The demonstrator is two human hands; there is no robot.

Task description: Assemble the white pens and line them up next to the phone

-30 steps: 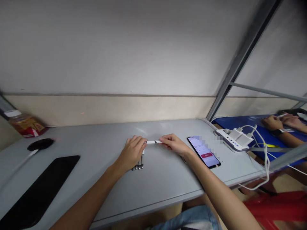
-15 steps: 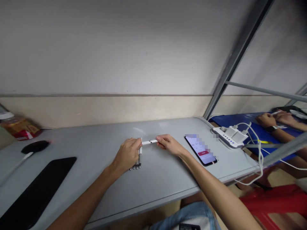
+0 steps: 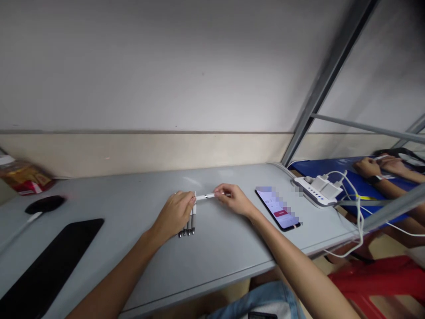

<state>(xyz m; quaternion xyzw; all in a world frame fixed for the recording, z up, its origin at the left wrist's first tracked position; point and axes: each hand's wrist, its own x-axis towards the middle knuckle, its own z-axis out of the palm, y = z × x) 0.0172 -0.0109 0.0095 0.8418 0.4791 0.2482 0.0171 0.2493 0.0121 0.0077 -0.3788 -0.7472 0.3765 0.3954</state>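
Note:
A white pen [image 3: 206, 196] with small dark marks stretches level between my two hands above the desk. My left hand [image 3: 179, 208] is closed on its left end, with thumb and fingers pinching. Its other end is pinched in the fingertips of my right hand [image 3: 234, 199], and a thin dark bit shows among those fingers. Below my left hand, several white-and-grey pens [image 3: 189, 223] lie side by side on the grey desk [image 3: 212, 257]. Their silver tips point toward me, and my hand hides their upper parts.
To the right lie a phone [image 3: 277, 208] with a lit screen and a white power strip [image 3: 315, 190] with plugs and cables. On the left are a black mat [image 3: 56, 266], a dark oval object [image 3: 44, 204] and a jar [image 3: 25, 176]. A co-worker's hands [image 3: 378, 167] are over a blue surface.
My right hand's fingers have shifted on the pen's right end, and a thin dark bit now shows between them. My left hand keeps its hold, lying slightly further left in view.

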